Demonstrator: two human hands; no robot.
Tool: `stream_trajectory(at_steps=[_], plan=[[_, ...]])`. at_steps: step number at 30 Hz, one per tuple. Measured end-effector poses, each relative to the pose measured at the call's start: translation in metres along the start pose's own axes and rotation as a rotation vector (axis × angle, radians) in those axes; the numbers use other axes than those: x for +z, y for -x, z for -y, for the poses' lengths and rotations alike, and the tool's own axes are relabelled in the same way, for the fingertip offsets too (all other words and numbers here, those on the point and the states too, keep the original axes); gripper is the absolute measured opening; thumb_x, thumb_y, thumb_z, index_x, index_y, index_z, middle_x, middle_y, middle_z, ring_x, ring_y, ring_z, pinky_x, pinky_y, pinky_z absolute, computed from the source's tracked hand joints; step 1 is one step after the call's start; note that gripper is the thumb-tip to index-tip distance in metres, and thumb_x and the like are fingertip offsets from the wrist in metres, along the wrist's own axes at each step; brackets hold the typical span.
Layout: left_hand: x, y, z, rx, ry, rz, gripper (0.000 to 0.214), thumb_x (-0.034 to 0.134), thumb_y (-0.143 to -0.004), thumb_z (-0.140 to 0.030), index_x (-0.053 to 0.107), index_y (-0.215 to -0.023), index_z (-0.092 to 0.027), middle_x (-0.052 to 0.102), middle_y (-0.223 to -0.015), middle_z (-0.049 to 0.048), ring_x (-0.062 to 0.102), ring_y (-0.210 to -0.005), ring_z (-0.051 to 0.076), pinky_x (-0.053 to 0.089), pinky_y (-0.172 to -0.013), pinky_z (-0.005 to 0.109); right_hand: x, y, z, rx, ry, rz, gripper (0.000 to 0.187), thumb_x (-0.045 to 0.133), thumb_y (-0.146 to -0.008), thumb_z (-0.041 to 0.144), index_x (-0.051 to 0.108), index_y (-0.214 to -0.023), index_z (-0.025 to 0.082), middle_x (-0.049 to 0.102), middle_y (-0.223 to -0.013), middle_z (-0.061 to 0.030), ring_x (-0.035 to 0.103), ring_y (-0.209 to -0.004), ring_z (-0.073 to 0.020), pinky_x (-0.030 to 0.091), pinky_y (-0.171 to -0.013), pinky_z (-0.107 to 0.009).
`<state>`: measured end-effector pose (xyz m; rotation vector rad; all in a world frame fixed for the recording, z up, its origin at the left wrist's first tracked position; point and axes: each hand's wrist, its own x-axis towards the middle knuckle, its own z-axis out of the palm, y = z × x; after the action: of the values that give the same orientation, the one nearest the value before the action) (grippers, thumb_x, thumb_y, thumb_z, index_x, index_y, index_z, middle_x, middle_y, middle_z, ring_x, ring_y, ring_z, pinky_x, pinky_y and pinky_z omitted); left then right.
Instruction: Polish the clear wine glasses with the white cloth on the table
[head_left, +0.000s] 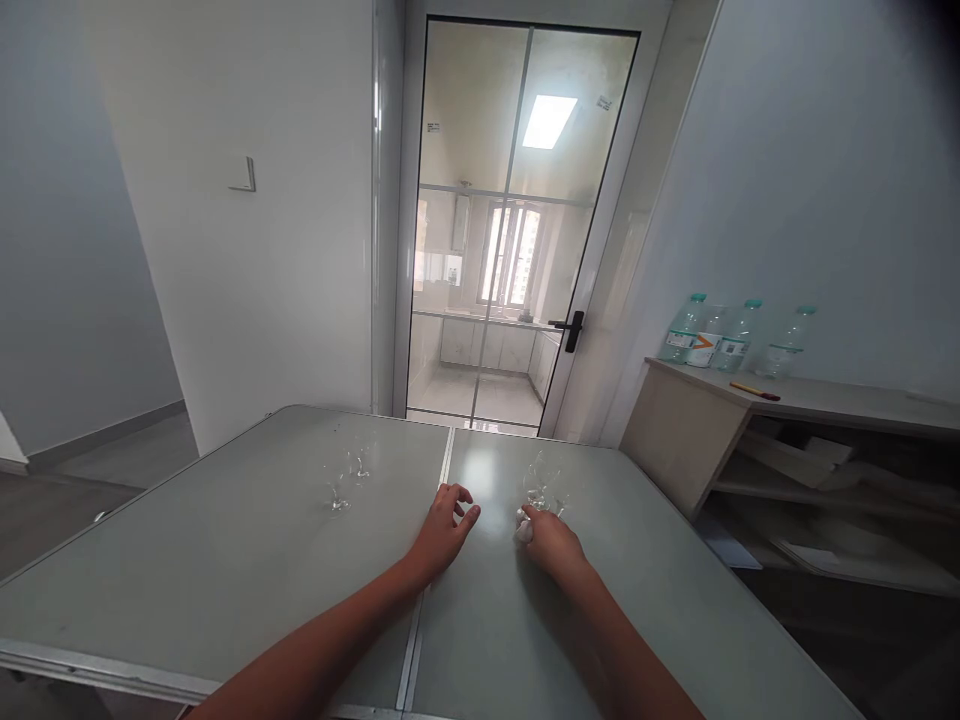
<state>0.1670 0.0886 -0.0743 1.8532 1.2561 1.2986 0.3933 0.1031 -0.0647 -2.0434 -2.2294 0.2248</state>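
Observation:
My right hand [553,540] grips a crumpled white cloth or tissue [524,528] low over the right half of the table. Just beyond its fingers stands a clear stemmed glass [536,494], and another clear glass [560,504] is partly hidden behind the hand. Near the table's centre seam, my left hand [445,525] is empty, its fingers loosely bent and apart. Two more clear glasses, a nearer one [338,502] and a farther one [361,464], stand on the left half. Their outlines are faint against the grey top.
The grey table [225,570] has metal edging and a seam down its middle. At the right, a wooden shelf unit [679,425] bears several plastic bottles [736,338] and a thin brown-red object [754,391]. A glazed door [517,250] with a black handle stands behind the table.

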Motion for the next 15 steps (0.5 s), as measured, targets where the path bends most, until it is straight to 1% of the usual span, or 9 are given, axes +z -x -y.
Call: stream_trajectory(at_steps=[5,9,12,15], plan=[[-0.0007,0.0003,-0.0016,-0.008,-0.004,-0.001,0.024,0.054,-0.094,-0.045,0.058,-0.095,-0.021,0.055,-0.104,0.0056,0.061,-0.088,0.018,0.053,-0.071,0.031,-0.0003,0.0004,-0.0001,0.011,0.003,-0.003,0.058,0.055,-0.079,0.007,0.059,-0.136,0.020,0.070,-0.122,-0.0139,0.065,-0.115,-0.0255,0.046,-0.089,-0.030],[-0.0008,-0.0001,-0.0023,-0.009,-0.008,0.005,0.024,0.053,-0.094,-0.045,0.058,-0.096,-0.021,0.056,-0.104,0.0057,0.061,-0.087,0.018,0.053,-0.071,0.031,-0.0021,0.0027,0.0016,0.008,0.005,0.001,0.058,0.056,-0.078,0.007,0.063,-0.134,0.025,0.072,-0.122,-0.0115,0.066,-0.114,-0.0250,0.046,-0.089,-0.030],[-0.0013,-0.0002,-0.0033,0.002,-0.009,-0.007,0.023,0.053,-0.094,-0.044,0.057,-0.096,-0.021,0.056,-0.103,0.0057,0.061,-0.087,0.018,0.052,-0.071,0.031,-0.0037,0.0057,0.0055,0.020,0.009,0.008,0.051,0.058,-0.077,0.008,0.071,-0.123,0.029,0.074,-0.118,-0.0094,0.069,-0.109,-0.0254,0.048,-0.086,-0.030],[-0.0036,-0.0006,-0.0060,0.013,-0.009,-0.026,0.022,0.053,-0.094,-0.043,0.057,-0.096,-0.022,0.059,-0.103,0.0057,0.061,-0.088,0.018,0.052,-0.070,0.031,-0.0060,0.0086,0.0096,0.043,0.018,0.002,0.044,0.058,-0.076,0.009,0.076,-0.110,0.029,0.076,-0.110,-0.0099,0.071,-0.103,-0.0265,0.049,-0.081,-0.031]])
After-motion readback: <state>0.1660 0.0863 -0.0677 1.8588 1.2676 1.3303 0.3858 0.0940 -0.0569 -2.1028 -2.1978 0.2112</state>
